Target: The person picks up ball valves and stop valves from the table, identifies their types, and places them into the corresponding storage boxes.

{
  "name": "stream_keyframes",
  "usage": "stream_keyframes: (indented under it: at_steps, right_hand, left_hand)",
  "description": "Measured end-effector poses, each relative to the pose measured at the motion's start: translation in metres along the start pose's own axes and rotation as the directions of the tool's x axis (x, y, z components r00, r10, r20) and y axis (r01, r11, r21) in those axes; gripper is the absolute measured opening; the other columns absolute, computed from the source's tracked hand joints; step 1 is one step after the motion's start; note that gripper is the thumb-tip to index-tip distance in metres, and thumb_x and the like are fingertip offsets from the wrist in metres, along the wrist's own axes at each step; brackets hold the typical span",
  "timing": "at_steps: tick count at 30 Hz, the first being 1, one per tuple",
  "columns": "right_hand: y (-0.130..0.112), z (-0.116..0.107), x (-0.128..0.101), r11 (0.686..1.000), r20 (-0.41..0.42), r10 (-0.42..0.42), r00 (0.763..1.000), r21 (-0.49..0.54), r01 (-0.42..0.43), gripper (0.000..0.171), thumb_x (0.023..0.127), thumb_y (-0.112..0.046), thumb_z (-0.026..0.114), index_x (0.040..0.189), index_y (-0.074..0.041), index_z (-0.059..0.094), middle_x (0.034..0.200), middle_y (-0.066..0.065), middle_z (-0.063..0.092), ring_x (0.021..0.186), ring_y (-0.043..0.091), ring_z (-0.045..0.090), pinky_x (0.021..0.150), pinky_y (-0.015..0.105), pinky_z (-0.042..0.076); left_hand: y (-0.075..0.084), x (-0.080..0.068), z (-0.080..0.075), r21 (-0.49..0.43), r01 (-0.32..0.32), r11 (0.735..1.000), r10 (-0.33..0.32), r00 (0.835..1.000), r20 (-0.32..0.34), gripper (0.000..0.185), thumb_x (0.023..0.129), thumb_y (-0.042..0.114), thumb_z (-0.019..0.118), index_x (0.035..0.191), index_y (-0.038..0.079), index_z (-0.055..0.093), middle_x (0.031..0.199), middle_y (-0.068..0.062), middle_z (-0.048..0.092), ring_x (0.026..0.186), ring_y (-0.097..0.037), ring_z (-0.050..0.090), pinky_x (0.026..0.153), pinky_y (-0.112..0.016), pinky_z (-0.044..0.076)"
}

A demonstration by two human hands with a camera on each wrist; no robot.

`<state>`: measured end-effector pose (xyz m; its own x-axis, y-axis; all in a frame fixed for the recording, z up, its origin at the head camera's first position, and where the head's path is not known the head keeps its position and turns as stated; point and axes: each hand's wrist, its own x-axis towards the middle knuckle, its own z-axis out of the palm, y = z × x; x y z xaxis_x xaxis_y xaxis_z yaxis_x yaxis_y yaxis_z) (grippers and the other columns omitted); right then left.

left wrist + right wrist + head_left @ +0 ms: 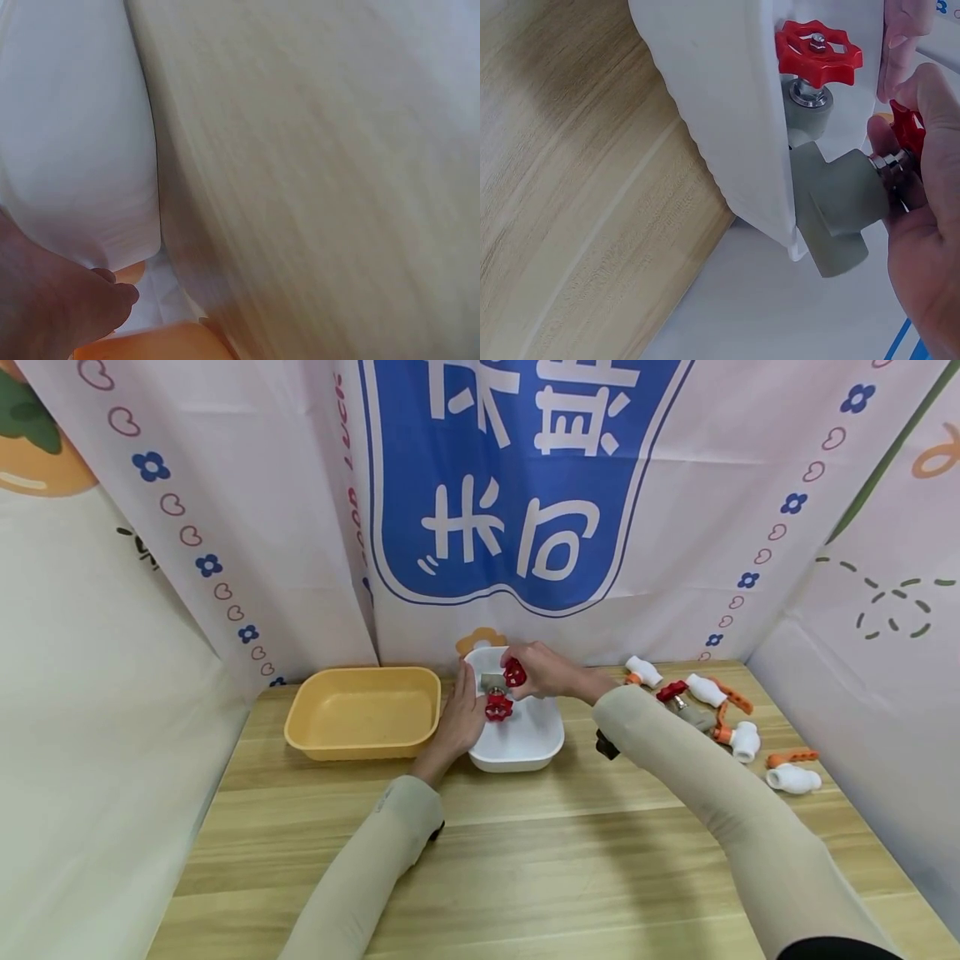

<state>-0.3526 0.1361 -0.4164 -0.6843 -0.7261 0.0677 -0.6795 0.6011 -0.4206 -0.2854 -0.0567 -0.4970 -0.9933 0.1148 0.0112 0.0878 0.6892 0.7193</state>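
A grey plastic valve with a red scalloped handwheel [847,191] is held by the right hand [546,670], finger and thumb being clamped on the handwheel; its body is seen at the far end of a white, round-cornered plastic tray [525,739], though whether the floor is touched cannot be told; the tray's left side is touched by the left hand [459,720], its fingers laid out straight, with nothing seen clasped.

The held body is best eased down beside the second red-wheeled grey valve [808,91] in the tray, so that the wheels are not caught; the wheel may turn on its stem, so the pinch should be kept firm until the weight is borne; light pressure on the side should suffice against sliding.
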Motion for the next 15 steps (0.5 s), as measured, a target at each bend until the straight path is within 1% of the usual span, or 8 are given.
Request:
stream_keyframes:
  at_steps: [7,11,15]
  right_hand:
    - [0.0023,0.0040,0.0023,1.000,-0.006,0.014,1.000,0.006,-0.014,0.054,0.084,-0.015,0.090,0.128,0.007,0.067,0.108,0.014,0.073,0.094,0.024,0.068,0.085,0.032,0.063]
    - [0.0034,0.0062,0.0042,1.000,0.001,0.010,1.000,0.004,-0.010,0.056,0.085,-0.017,0.091,0.129,0.007,0.067,0.110,0.014,0.073,0.096,0.024,0.068,0.087,0.032,0.063]
    - [0.0022,0.0065,0.0058,1.000,0.015,0.005,1.000,0.004,-0.006,0.055,0.086,-0.017,0.090,0.129,0.008,0.066,0.112,0.015,0.073,0.097,0.025,0.068,0.089,0.033,0.063]
  left_hand:
    - [-0.0001,-0.0005,-0.0006,-0.007,0.006,1.000,-0.006,1.000,0.013,0.071,0.113,0.028,0.033,0.170,0.007,-0.004,0.179,-0.003,-0.013,0.165,-0.030,0.002,0.134,-0.051,0.008]
    - [0.0004,-0.0008,-0.0006,-0.013,0.008,1.000,-0.008,1.000,0.004,0.071,0.113,0.029,0.034,0.170,0.008,-0.003,0.179,-0.004,-0.013,0.165,-0.029,0.003,0.134,-0.050,0.010]
    - [-0.0003,-0.0003,-0.0002,-0.009,0.011,1.000,-0.011,1.000,0.000,0.072,0.113,0.030,0.034,0.170,0.008,-0.004,0.179,-0.003,-0.013,0.165,-0.031,0.005,0.133,-0.051,0.011]
